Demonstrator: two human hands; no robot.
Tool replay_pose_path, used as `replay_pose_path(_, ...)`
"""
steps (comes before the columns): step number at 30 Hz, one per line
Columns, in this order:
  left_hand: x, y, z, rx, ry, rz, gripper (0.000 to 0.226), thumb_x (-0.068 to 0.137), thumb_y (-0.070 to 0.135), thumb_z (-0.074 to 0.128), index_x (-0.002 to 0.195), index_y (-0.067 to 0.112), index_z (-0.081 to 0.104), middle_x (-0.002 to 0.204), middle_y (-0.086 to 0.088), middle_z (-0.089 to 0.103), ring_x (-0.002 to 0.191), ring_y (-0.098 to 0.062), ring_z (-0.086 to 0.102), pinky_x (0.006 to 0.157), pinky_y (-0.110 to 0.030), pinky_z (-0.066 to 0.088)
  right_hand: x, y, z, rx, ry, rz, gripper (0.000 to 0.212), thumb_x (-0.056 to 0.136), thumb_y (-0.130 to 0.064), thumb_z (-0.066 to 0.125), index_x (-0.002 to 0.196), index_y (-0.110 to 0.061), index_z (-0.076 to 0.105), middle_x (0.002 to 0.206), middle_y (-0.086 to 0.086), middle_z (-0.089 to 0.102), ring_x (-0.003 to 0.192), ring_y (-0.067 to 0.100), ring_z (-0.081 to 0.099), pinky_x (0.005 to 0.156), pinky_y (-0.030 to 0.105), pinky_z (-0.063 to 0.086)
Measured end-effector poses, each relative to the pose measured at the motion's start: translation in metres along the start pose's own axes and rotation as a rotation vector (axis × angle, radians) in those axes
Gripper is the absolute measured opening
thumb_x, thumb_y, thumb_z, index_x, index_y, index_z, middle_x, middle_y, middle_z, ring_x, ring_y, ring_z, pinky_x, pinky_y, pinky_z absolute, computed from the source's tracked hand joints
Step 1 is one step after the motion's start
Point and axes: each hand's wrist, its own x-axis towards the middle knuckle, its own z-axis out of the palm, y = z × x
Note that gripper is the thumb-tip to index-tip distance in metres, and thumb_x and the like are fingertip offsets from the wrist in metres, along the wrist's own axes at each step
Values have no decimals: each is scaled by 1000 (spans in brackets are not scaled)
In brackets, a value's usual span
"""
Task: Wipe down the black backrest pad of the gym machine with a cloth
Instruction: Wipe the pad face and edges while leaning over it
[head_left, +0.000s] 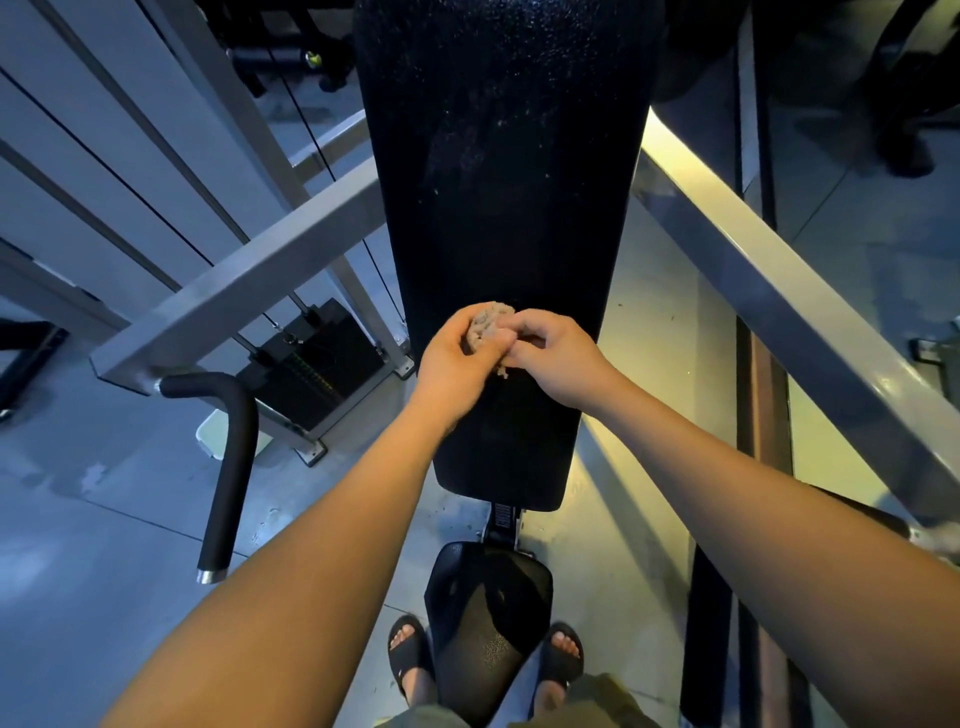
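Note:
The long black backrest pad (509, 208) runs up the middle of the head view, with pale specks and smears on its upper part. A small bunched beige cloth (485, 325) is held over the pad's lower half. My left hand (454, 361) is closed around the cloth from the left. The fingers of my right hand (556, 358) pinch the cloth's right edge. Both forearms reach in from the bottom corners.
A grey frame bar (244, 291) with a black curved handle (234, 457) lies to the left, above a weight stack (317, 364). Another grey bar (789, 291) crosses on the right. Below the pad is the black seat (488, 597), with my sandalled feet on either side.

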Motion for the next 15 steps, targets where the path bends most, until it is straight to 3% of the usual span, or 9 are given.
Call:
replay_pose_path(2, 10, -4, -1, 100, 77, 17, 21, 93, 26, 70, 107, 40, 66, 107, 7, 68, 100, -13, 67, 91, -42, 57, -1, 2, -4, -57, -86, 0, 38, 98, -7, 57, 132, -23, 66, 113, -15, 63, 102, -8, 61, 86, 6, 45)
replay_pose_path(3, 16, -5, 0, 169, 144, 43, 20, 92, 24, 70, 107, 38, 65, 109, 6, 65, 100, -12, 65, 91, -40, 56, -2, 2, -7, -109, -52, 4, 40, 98, -7, 55, 133, -24, 65, 116, -11, 63, 104, -3, 63, 87, 8, 45)
replay_pose_path(6, 28, 4, 13, 232, 391, 164, 24, 93, 18, 69, 111, 26, 58, 117, 3, 46, 99, 0, 55, 88, -15, 46, 0, 4, -24, -477, 221, -35, 30, 98, -23, 53, 125, -19, 66, 114, -2, 65, 102, 14, 62, 86, 28, 51)
replay_pose_path(8, 32, 11, 26, 277, 425, 241, 23, 93, 10, 65, 110, 25, 60, 118, 4, 45, 97, 8, 51, 82, -2, 39, 2, 7, -39, -749, 282, -79, 21, 97, -27, 53, 113, -18, 63, 102, -1, 64, 89, 20, 61, 76, 35, 53)
replay_pose_path(11, 38, 3, 46, 380, 392, 225, 18, 91, 0, 57, 99, 15, 63, 106, 5, 54, 85, -1, 51, 72, -7, 39, 7, 16, -52, -905, 198, -159, 6, 93, -22, 56, 94, -16, 56, 90, 1, 54, 77, 22, 54, 65, 32, 41)
replay_pose_path(13, 41, -8, 53, 433, 420, 253, 17, 88, -6, 52, 88, 9, 58, 95, 4, 53, 82, -10, 52, 66, -15, 38, 10, 23, -54, -895, 181, -192, 6, 90, -18, 59, 88, -15, 55, 88, 0, 49, 74, 19, 48, 64, 29, 35)
replay_pose_path(15, 42, -18, 57, 517, 417, 325, 20, 84, -10, 51, 86, 8, 60, 95, 2, 55, 86, -12, 49, 68, -11, 36, 12, 29, -52, -885, 209, -228, 13, 87, -16, 63, 81, -15, 51, 86, 0, 46, 73, 16, 43, 64, 28, 33)
